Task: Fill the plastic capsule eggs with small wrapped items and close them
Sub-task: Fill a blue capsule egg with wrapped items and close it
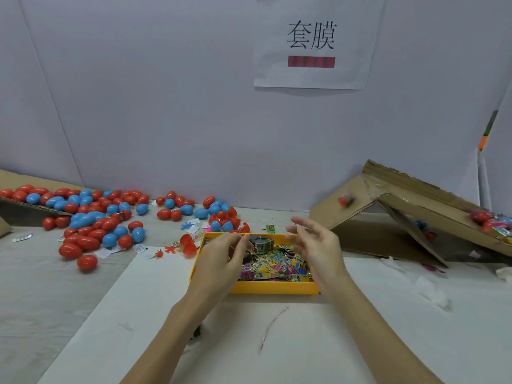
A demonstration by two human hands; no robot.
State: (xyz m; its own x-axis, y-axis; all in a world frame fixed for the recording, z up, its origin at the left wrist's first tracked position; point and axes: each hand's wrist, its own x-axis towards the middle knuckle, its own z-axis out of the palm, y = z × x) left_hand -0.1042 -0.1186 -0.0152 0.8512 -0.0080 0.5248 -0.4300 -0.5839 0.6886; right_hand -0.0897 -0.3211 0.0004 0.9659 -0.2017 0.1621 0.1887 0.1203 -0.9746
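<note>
A yellow tray [266, 288] in front of me holds several small colourful wrapped packets [277, 266]. My left hand [224, 256] rests over the tray's left side, its fingers pinched on a small packet. My right hand [315, 245] hovers over the tray's right side with fingers spread and nothing in it. Red and blue capsule eggs [91, 217] lie scattered on the table to the left. An open red egg half [189, 246] sits just left of the tray.
A tilted cardboard ramp [410, 212] stands at the right, with filled eggs and packets [493, 220] at its lower end. Another cardboard flap [16, 206] lies at far left. A white sheet [166, 314] covers the near table. A paper sign [313, 42] hangs on the wall.
</note>
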